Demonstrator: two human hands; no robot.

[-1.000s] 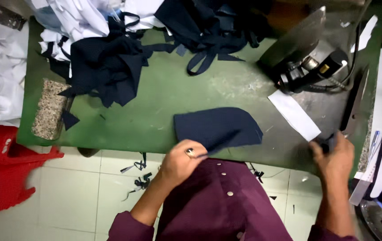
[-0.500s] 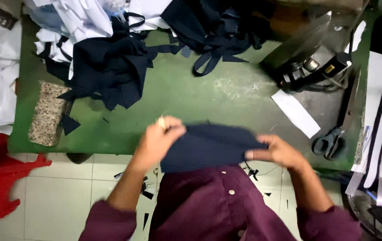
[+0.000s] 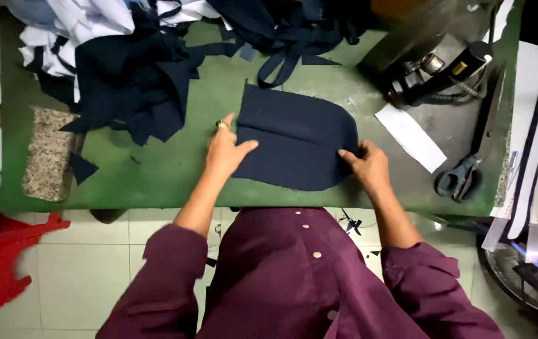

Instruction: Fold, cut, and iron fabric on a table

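With my left hand (image 3: 226,150) flat and my right hand (image 3: 364,164) pinching the navy fabric piece (image 3: 294,135), I judge the fold could slip on the green counter (image 3: 174,166).

the cloth piece (image 3: 294,141) lies mid-surface (image 3: 174,182), left hand (image 3: 225,150) on its left edge, right hand (image 3: 366,164) on its right; scrap pile (image 3: 130,81) far left, scissors (image 3: 463,176) right, iron (image 3: 432,63) far right.
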